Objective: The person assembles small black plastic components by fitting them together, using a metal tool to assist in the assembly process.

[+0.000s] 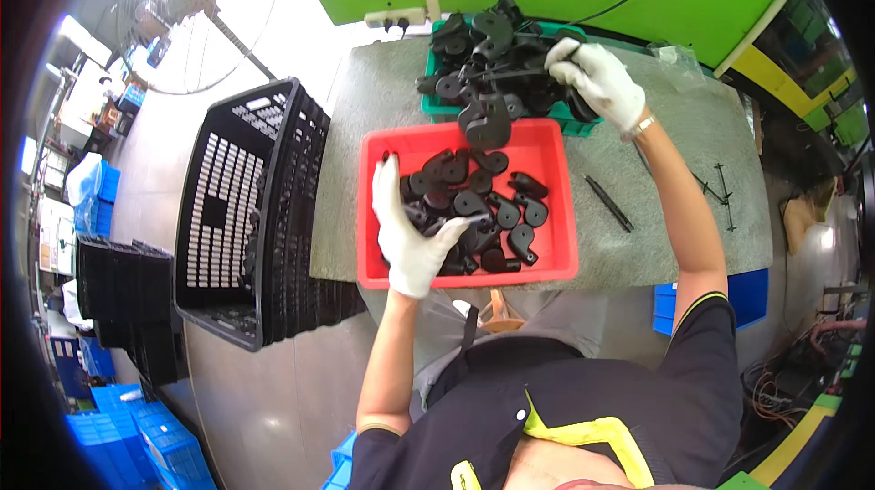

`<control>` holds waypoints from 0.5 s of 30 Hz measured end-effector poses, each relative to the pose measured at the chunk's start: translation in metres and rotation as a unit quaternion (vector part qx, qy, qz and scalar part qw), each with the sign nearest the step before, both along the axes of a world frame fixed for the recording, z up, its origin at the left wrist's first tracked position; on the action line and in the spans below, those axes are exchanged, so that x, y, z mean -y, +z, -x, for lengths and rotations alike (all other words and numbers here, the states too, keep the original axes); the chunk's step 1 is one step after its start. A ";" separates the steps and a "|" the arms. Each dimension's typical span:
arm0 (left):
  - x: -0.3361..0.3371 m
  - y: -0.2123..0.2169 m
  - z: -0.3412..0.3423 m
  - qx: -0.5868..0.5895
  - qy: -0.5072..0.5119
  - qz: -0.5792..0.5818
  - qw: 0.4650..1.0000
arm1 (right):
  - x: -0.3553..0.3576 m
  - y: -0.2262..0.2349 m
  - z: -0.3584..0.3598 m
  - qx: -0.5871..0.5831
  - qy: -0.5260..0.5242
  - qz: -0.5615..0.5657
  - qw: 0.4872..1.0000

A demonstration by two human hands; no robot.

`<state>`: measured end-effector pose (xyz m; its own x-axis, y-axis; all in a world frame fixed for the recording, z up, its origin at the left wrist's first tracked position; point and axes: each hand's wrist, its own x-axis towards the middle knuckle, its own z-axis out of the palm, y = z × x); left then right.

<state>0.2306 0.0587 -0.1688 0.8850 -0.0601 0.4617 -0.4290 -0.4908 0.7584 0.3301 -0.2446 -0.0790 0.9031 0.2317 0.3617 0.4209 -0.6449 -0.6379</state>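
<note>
The left hand [407,244], grip released and fingers spread, is over black parts [506,210] at eight o'clock in the red bin [569,216]. The right hand [605,82] curls at three o'clock over the green bin [438,110]; I cannot tell whether it grasps anything. Both bins sit on the counter [670,239].

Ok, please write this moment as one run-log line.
left hand: spread over red tray | right hand: at green bin, apparently gripping black part | other black parts: in tray and bin
</note>
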 end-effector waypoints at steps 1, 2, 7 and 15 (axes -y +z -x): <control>0.000 0.005 -0.008 0.010 -0.037 0.020 0.999 | -0.010 0.000 0.016 -0.013 0.015 0.008 1.000; 0.002 0.011 -0.015 0.030 -0.071 0.041 0.996 | -0.018 -0.009 0.028 -0.011 0.053 0.008 0.998; 0.001 0.009 -0.026 -0.016 -0.255 0.073 0.964 | -0.066 -0.059 0.078 -0.013 0.147 0.014 0.989; 0.008 -0.013 0.009 -0.162 -0.200 0.243 0.935 | -0.098 -0.096 0.086 -0.069 0.132 -0.127 0.981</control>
<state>0.2220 0.0512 -0.1821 0.9348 -0.2684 0.2325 -0.2143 0.0954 0.9721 0.2439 -0.1462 -0.1751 0.8685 0.3817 0.3162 0.4498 -0.3388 -0.8264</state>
